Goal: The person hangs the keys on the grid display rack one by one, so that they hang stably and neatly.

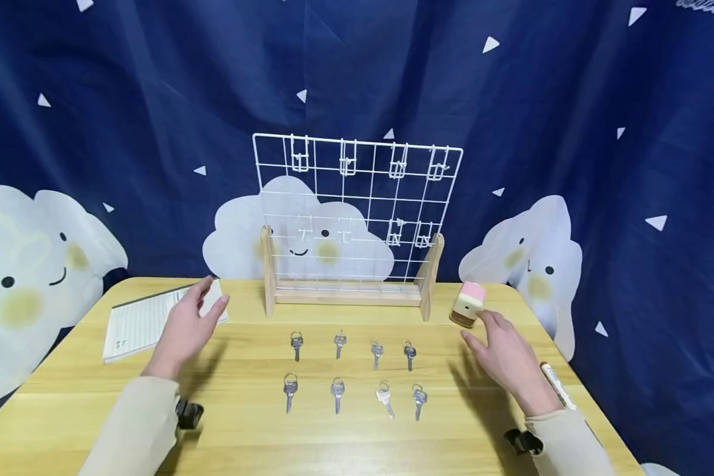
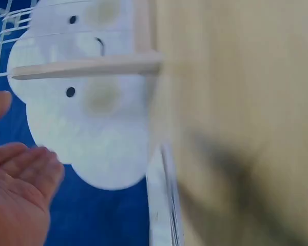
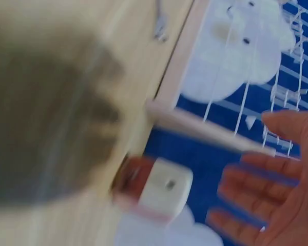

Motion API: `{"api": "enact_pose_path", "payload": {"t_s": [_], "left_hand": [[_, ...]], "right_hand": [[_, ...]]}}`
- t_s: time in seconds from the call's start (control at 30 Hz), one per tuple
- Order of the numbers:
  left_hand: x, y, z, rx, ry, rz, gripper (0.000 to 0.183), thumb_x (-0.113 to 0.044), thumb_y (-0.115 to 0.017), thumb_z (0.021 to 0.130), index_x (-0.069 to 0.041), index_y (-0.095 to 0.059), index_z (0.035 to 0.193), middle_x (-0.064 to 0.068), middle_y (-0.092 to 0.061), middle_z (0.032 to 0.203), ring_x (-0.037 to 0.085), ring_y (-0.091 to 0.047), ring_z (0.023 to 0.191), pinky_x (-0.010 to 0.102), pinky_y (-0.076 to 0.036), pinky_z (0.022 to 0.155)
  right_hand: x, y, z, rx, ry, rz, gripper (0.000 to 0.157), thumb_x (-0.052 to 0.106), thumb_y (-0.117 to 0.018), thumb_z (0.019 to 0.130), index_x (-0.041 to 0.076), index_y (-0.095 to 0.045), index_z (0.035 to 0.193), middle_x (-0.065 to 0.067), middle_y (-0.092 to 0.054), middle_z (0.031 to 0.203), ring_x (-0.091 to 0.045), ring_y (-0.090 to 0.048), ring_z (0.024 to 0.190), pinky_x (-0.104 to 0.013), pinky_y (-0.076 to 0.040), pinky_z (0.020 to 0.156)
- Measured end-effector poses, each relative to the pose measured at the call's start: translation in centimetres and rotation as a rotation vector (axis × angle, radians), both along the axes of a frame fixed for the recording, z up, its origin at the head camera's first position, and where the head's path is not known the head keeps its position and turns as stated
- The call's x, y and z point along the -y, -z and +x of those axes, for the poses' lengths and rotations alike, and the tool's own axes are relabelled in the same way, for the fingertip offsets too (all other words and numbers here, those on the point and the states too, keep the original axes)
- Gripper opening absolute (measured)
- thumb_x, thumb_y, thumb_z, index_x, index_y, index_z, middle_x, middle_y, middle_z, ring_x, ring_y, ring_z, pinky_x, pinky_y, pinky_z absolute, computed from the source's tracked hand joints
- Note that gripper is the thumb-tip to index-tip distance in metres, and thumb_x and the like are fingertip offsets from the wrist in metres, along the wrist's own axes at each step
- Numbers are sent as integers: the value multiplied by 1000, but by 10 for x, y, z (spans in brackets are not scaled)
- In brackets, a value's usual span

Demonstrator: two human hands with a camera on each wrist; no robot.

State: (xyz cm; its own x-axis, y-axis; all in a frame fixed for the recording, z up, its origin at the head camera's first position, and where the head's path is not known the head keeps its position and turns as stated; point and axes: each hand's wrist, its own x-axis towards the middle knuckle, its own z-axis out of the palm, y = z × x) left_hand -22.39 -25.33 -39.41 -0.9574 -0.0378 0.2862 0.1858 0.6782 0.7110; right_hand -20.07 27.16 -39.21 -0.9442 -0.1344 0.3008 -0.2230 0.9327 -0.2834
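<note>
Eight silver metal keys [image 1: 337, 389] with thin wire rings lie flat in two rows on the smooth, pale wood-grain table [image 1: 244, 436], nearer than the white wire grid [image 1: 341, 140] in its wooden stand [image 1: 348, 297]. Both hands are empty, fingers loosely extended: left hand [image 1: 187, 327] near a lined white paper pad [image 1: 139, 324], right hand [image 1: 508, 357] near a rounded pink, cream and brown block [image 1: 469, 303]. Such slim keys would probably handle best with a fingertip pinch at ring or head.

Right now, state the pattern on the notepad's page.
The notepad page is white with thin ruled lines; the head view shows it best.
</note>
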Motion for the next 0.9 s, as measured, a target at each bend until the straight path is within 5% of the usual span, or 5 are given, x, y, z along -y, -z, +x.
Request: {"api": "enact_pose_path", "payload": {"t_s": [0.13, 0.23, 0.6, 0.9], "left_hand": [[-12, -13, -25, -61, 54, 230, 69, -34, -56, 101, 5, -28, 151, 25, -38, 149, 38, -37, 136, 47, -36, 108], [-21, -23, -43, -81, 83, 303, 68, -31, -59, 100, 4, -29, 151, 23, -40, 149, 35, -39, 135, 45, -37, 108], [-41, -44, -93, -97, 54, 377, 64, -21, -58, 100, 3, -28, 152, 22, -35, 152, 32, -33, 139, 43, -32, 112], [-50, -45, -107, -87, 32, 422, 55, -24, -53, 104, 3, -38, 148, 18, -42, 148, 29, -39, 136, 38, -33, 112]], "right_hand": [[33, -14, -14, -38, -172, -82, 35, 17, -67, 94, -4, -62, 122, -20, -63, 120, -40, -59, 110, -55, -46, 95], [62, -23, -26, -23, -286, -111, 27, 12, -69, 92, -1, -67, 116, -14, -66, 114, -34, -63, 104, -49, -50, 92], [161, -23, -69, 239, -561, -191, 23, 7, -67, 93, 1, -68, 115, -9, -68, 111, -21, -65, 100, -37, -52, 91], [216, -2, -90, 361, -625, -205, 24, 5, -69, 91, 2, -69, 115, -8, -70, 108, -15, -64, 98, -27, -50, 90]]}}
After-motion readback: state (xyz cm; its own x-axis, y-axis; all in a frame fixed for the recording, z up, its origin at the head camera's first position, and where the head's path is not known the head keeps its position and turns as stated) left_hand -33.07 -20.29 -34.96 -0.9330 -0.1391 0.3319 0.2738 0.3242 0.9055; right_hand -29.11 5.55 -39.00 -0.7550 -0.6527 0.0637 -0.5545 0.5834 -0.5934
